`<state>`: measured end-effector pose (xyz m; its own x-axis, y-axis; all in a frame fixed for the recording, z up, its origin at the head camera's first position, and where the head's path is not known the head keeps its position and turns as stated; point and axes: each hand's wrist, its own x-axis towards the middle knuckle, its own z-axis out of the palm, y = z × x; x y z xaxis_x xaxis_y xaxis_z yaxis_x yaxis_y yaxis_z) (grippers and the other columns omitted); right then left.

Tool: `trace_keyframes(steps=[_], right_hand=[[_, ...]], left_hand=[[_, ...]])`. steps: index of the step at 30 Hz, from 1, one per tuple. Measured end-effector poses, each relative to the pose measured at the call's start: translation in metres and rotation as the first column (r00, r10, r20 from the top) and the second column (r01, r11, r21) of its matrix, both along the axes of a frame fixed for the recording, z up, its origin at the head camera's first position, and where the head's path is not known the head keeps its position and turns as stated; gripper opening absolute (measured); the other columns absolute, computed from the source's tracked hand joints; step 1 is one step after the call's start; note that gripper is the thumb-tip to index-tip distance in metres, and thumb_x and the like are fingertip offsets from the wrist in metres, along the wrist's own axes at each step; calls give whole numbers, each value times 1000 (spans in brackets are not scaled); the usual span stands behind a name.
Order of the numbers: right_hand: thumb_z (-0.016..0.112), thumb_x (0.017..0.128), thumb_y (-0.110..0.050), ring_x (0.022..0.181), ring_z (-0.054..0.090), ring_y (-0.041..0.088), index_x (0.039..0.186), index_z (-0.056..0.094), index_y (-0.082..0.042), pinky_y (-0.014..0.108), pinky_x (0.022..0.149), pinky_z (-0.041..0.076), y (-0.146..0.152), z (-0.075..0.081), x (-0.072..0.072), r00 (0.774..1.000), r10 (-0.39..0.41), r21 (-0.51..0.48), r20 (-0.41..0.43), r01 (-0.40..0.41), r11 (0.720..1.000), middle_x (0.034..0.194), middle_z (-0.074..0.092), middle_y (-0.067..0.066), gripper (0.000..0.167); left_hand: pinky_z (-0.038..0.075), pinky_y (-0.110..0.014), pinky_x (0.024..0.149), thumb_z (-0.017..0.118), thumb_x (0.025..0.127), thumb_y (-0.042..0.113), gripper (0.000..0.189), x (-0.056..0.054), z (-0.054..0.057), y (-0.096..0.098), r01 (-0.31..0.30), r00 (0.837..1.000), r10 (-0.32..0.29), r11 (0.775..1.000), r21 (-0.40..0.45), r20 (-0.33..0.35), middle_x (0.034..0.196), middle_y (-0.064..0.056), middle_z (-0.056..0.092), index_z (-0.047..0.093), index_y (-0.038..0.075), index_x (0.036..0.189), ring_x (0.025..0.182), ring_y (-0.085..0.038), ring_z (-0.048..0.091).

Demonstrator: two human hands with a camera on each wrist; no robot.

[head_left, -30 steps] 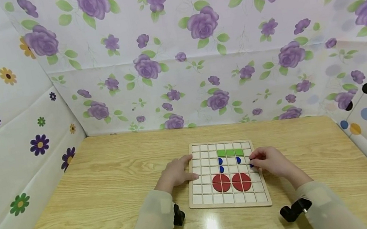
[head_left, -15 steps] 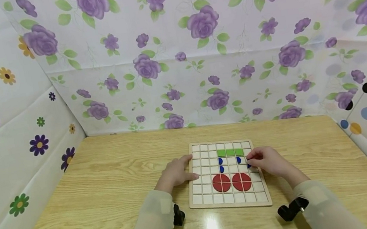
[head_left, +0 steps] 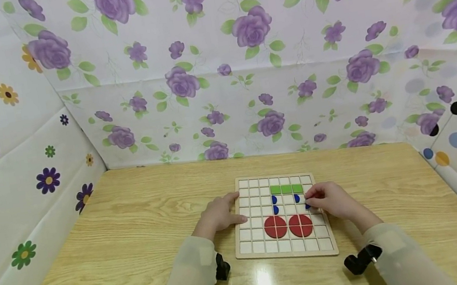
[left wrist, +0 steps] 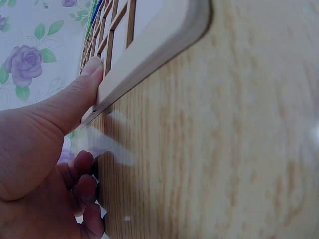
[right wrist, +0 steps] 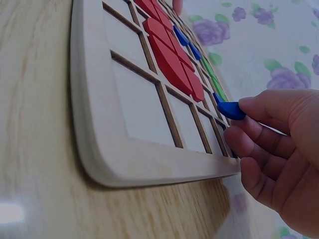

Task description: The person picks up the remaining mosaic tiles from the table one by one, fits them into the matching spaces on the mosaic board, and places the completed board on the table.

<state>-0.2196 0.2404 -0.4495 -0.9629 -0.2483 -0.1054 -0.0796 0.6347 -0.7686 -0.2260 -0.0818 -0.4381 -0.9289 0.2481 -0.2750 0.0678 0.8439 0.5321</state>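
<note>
A wooden grid board (head_left: 288,255) lies flat on the table, its cells divided by thin strips. My right hand (head_left: 334,200), over the board's right side, pinches a blue half-round piece (right wrist: 232,110) between thumb and finger. Along the left edge rests my left hand (head_left: 218,213), its thumb (left wrist: 92,67) on the board's rim and its other fingers loosely bent beside it. Set in the grid are a row of green squares (head_left: 286,189), several blue half-rounds (head_left: 275,210) and two red circles (head_left: 275,227) made of quarter pieces.
The light wood table (head_left: 133,214) spreads around the board. Flowered cloth (head_left: 190,118) hangs behind it, with patterned sheets at both sides. A black wrist mount (head_left: 362,260) sticks out from the right sleeve, another (head_left: 222,267) from the left.
My right hand has moved slightly left over the board with the pinched blue piece, toward the column under the right end of the green row. The left hand has stayed in place.
</note>
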Motion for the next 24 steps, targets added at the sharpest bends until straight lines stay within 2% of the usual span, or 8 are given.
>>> trace_keyframes(steps=[15,24], right_hand=[[64,90,-14,73,56,14,96,68,-5,26,62,47,-7,-1,-1,998,35,19,-52,-34,999,86,67,4,12],[64,89,-13,70,55,14,94,68,-5,25,60,47,-9,-2,-2,996,52,42,-71,-49,998,83,66,3,10]], left_hand=[[31,-61,107,73,80,42,78,-2,-2,0,8,1000,-8,1000,-6,-6,149,-24,33,36,26,147,138,-43,29],[31,-61,107,73,81,42,78,0,1,0,4,1000,-4,1000,-11,1,150,-23,32,35,26,147,138,-43,28]])
